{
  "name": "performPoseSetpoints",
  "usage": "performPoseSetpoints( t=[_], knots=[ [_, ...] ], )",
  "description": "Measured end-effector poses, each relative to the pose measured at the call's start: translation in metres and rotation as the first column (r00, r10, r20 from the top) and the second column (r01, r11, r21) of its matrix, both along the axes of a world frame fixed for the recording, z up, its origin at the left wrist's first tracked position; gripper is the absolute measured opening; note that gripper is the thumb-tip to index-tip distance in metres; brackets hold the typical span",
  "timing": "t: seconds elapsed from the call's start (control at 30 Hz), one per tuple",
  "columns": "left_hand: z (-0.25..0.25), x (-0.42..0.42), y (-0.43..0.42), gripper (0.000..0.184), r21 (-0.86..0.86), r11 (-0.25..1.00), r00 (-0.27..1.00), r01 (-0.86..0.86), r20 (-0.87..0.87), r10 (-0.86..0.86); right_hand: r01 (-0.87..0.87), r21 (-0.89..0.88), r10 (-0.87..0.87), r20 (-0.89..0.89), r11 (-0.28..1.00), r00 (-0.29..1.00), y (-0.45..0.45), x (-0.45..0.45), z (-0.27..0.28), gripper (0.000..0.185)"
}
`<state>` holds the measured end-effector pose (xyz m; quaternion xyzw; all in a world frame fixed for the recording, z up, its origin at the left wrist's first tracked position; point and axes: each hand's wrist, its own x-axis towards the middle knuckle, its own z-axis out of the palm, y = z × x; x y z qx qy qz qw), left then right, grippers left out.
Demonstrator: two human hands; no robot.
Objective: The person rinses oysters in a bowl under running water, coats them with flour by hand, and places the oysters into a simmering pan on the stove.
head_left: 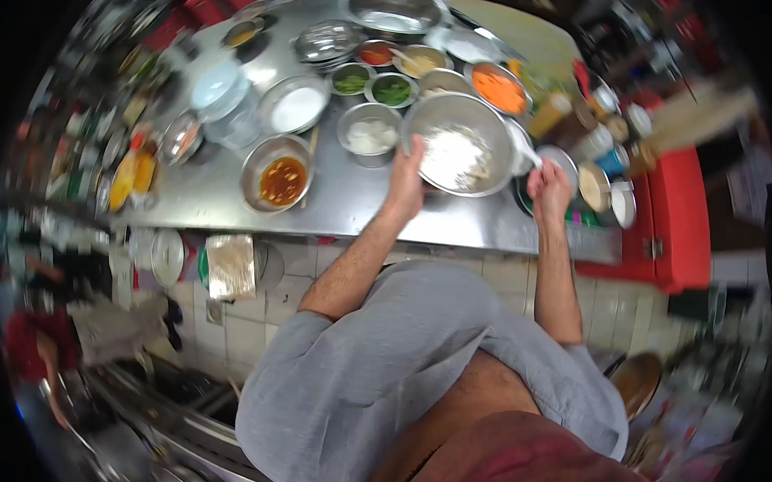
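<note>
A steel mixing bowl point(457, 145) of white powder, lying over pale pieces too blurred to identify, is at the front edge of a stainless steel table point(350, 200), right of its middle. The person's left hand point(408, 179) grips the bowl's left side, thumb at the rim. The right hand point(550, 187), fingers closed narrowly, pinches the handle of a white utensil point(525, 148) just beside the bowl's right side; its exact type is unclear.

Just left of the mixing bowl sits a smaller steel bowl of white contents point(370, 134). Farther left, near the front edge, is a steel bowl of reddish-brown sauce point(281, 179). Behind these, toward the back edge, are a bowl of white powder point(295, 106), two small bowls of chopped greens point(351, 79) point(392, 90) and a bowl of orange slices point(499, 89). Bottles and jars point(598, 139) crowd the right end. At the far left, a co-worker in a dark red top point(37, 342) stands apart.
</note>
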<state>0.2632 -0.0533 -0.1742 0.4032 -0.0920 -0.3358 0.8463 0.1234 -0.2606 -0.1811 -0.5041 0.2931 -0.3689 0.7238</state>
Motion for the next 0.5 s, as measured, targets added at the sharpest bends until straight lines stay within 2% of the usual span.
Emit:
performPoseSetpoints(
  t=[0.03,0.1,0.13,0.17,0.27,0.3,0.33,0.4,0.47,0.5],
  knots=[
    [0.000,0.001,0.001,0.058,0.004,0.999,0.999,-0.036,-0.009,0.036,-0.023,-0.025,0.021,-0.080,0.999,0.997,-0.002,0.004,-0.010,0.018],
    [0.005,0.002,0.007,0.054,0.023,1.000,1.000,-0.020,-0.019,0.020,-0.244,-0.194,0.148,-0.407,0.950,0.901,-0.018,0.004,-0.024,0.019],
    [0.006,0.003,0.012,0.054,0.025,1.000,1.000,-0.015,-0.010,0.015,-0.244,-0.608,-0.090,-0.465,0.756,0.881,-0.025,0.003,-0.021,0.020],
    [0.006,0.004,0.015,0.054,0.027,1.000,1.000,-0.001,0.001,0.001,-0.237,-0.891,-0.330,-0.374,0.388,0.867,-0.028,0.005,-0.017,0.022],
    [0.007,0.005,0.025,0.054,-0.011,0.999,0.998,-0.043,0.036,0.043,-0.257,-0.856,-0.202,-0.378,0.449,0.904,0.018,0.023,0.084,0.028],
    [0.007,0.004,0.028,0.054,0.006,0.998,0.996,-0.056,0.063,0.056,-0.486,-0.748,0.058,-0.519,0.451,0.853,0.042,0.034,0.109,0.036],
    [0.010,0.001,0.031,0.058,-0.043,0.994,0.993,-0.104,0.050,0.106,-0.687,-0.616,0.306,-0.617,0.386,0.725,0.064,0.046,0.120,0.043],
    [0.003,-0.003,0.039,0.056,-0.047,0.990,0.987,-0.134,0.078,0.137,-0.755,-0.654,0.249,-0.741,-0.054,0.624,0.099,0.074,0.124,0.060],
    [-0.001,-0.008,0.048,0.055,-0.052,0.984,0.977,-0.171,0.117,0.176,-0.858,-0.441,0.164,-0.897,-0.265,0.410,0.122,0.096,0.110,0.068],
    [0.000,-0.010,0.057,0.054,-0.058,0.981,0.978,-0.184,0.085,0.188,-0.829,-0.439,0.118,-0.897,-0.346,0.426,0.137,0.097,0.105,0.067]
  ],
)
